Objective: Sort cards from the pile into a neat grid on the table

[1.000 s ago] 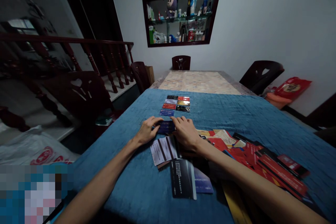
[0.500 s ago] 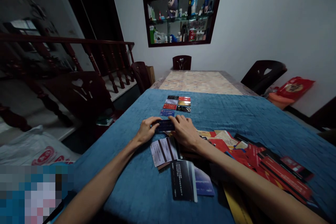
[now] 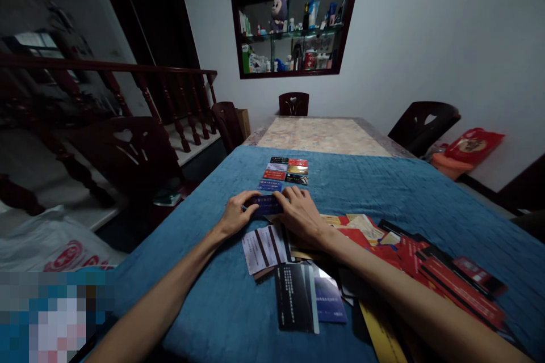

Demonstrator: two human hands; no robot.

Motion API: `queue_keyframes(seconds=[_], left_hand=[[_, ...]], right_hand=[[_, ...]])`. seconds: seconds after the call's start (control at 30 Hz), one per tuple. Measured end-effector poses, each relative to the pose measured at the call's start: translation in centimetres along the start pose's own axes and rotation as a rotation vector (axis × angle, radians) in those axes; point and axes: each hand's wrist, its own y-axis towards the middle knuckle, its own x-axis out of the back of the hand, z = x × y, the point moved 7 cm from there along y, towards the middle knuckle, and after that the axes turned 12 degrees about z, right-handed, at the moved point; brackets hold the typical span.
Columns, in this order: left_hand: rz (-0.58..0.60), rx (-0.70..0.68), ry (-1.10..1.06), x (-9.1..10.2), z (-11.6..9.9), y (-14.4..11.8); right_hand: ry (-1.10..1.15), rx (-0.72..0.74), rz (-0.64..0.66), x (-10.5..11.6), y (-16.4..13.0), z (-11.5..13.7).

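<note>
- A blue cloth (image 3: 395, 193) covers the worktop beneath both hands.
- A heap of red cards (image 3: 430, 264) sprawls to the right of the right hand (image 3: 302, 216).
- Sorted cards in two columns (image 3: 283, 173) lie just beyond the fingertips.
- The left hand (image 3: 235, 216) and right hand pinch a dark blue card (image 3: 266, 204) between them, flat on the cloth.

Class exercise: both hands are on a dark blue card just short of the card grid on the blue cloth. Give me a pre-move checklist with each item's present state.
1. Left hand on dark blue card: ok.
2. Right hand on the card's other end: ok.
3. Card square with the card grid: cannot tell.
4. Blue cloth bare around the grid: ok.
5. Loose card pile tidy: not ok, scattered.
</note>
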Motion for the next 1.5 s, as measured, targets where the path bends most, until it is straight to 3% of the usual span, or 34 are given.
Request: queue_keyframes(seconds=[0.33,0.67,1.13,1.5], left_hand=[[0.135,-0.083,0.131,0.1,-0.3,0.8],[0.332,-0.068,0.220,0.8,0.4,3.2],[0.312,-0.050,0.247,-0.2,5.9,8.9],[0.357,-0.048,0.228,-2.4,7.1,9.5]], right_hand=[[0.074,-0.013,0.062,-0.8,0.8,-1.4],[0.154,0.020,0.069,-1.6,2.4,-3.1],[0.264,-0.091,0.094,-3.0,7.3,-5.7],[0.265,-0.123,0.153,-5.6,8.0,-6.8]])
